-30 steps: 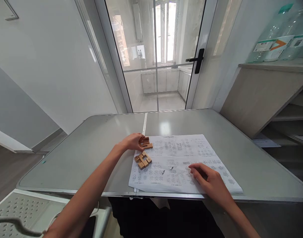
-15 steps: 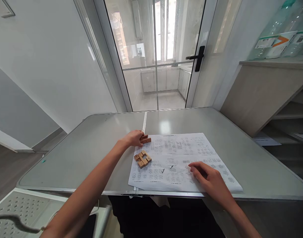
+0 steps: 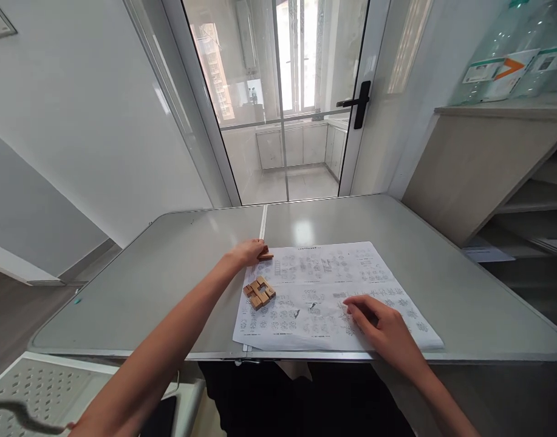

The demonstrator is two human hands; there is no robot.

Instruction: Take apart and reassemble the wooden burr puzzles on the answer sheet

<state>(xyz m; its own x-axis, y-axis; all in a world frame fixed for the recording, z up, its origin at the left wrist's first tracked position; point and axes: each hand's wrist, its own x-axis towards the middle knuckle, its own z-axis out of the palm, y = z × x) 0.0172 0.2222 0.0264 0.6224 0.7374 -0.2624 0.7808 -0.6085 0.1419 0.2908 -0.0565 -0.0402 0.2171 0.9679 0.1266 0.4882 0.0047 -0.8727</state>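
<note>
At the upper left corner of the paper sheet (image 3: 324, 276), my left hand (image 3: 247, 251) is closed around reddish-brown wooden puzzle pieces (image 3: 266, 257). Its fingers hide part of them, so I cannot tell how many there are. Just below, lighter notched wooden puzzle pieces (image 3: 260, 292) lie together on the sheet, with a gap among them. My right hand (image 3: 381, 321) rests loosely curled over the lower right of the sheet, thumb and forefinger slightly apart, with nothing visible in it. Printed on the sheet are many small line diagrams.
The sheet lies on a grey table (image 3: 205, 243) with a seam (image 3: 263, 221) and a metal front edge. Beyond stands a glass door (image 3: 300, 145) with a black handle (image 3: 361, 104). Large plastic bottles (image 3: 501, 67) stand on a shelf unit (image 3: 483, 158) at right. A white perforated chair (image 3: 45, 388) is at lower left.
The reddish-brown pieces have shifted slightly in my left hand, and less of them shows past the fingers. My right hand stays in place. The whole view has shifted a little.
</note>
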